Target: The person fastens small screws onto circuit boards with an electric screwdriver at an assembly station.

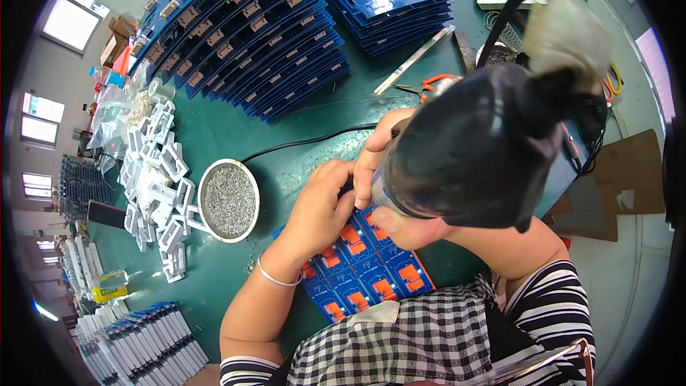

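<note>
The left hand [323, 204] presses fingers closed on the blue circuit panel with orange parts [364, 271] lying on the green counter [236, 136] to steady it, the right hand [379, 161] closes its grip around the bulky black power screwdriver [475, 146] held upright over it, and the round metal dish of small screws [229, 200] sits near for reach.

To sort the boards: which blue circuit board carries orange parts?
The blue board under the left hand, nearest the person; the stacked boards farther back show pale parts.

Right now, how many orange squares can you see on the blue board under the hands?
7 orange squares show on the blue board: two just below the left hand, one mid-board, and four along the lower edge. More may be hidden beneath both hands and the black tool.
</note>
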Motion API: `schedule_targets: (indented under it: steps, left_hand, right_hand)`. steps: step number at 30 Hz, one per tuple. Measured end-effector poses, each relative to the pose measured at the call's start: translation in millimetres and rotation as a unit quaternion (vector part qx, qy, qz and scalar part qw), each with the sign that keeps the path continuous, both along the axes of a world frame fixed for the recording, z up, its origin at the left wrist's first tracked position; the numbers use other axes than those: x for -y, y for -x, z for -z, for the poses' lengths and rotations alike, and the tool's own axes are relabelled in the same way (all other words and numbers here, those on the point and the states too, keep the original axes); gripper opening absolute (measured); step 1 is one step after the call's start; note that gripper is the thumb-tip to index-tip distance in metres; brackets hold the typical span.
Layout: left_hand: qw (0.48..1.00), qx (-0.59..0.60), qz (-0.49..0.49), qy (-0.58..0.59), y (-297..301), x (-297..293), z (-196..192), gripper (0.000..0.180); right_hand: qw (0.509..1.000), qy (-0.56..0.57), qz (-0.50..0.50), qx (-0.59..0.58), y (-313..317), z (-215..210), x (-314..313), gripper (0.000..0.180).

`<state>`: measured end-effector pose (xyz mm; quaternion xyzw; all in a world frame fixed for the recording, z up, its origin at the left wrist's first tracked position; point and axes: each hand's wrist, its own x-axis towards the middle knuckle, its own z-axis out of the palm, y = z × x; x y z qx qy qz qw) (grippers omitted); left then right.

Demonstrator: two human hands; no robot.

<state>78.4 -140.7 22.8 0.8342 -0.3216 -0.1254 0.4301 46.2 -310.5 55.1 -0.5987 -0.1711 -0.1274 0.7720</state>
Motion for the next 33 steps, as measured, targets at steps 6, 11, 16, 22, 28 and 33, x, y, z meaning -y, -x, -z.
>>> schedule_targets:
  steps: [6, 11, 16, 22, 28, 33]
  left_hand:
    - [1.000, 0.026, -0.005, 0.009, 6, -1, 2, 0.032]
    - [0.998, -0.017, -0.030, -0.053, 2, 3, 3, 0.031]
    - [0.989, -0.123, -0.078, -0.015, -12, 4, 6, 0.017]
    - [0.910, 0.046, 0.019, -0.413, -46, 59, -37, 0.030]
    - [0.810, -0.099, 0.115, -0.566, -68, 88, -40, 0.029]
    - [0.817, -0.125, 0.127, -0.548, -68, 91, -39, 0.021]
  right_hand:
    - [0.963, 0.211, 0.079, 0.145, -2, -3, -11, 0.069]
    - [0.997, 0.014, 0.076, 0.002, -8, 18, 0, 0.057]
    - [0.966, -0.234, 0.112, -0.011, -3, 5, 31, 0.044]
    - [0.929, -0.309, 0.197, 0.048, 14, 12, 74, 0.047]
    - [0.937, -0.295, 0.185, 0.036, 16, 14, 77, 0.044]
    - [0.944, -0.276, 0.172, 0.058, 19, 14, 74, 0.045]
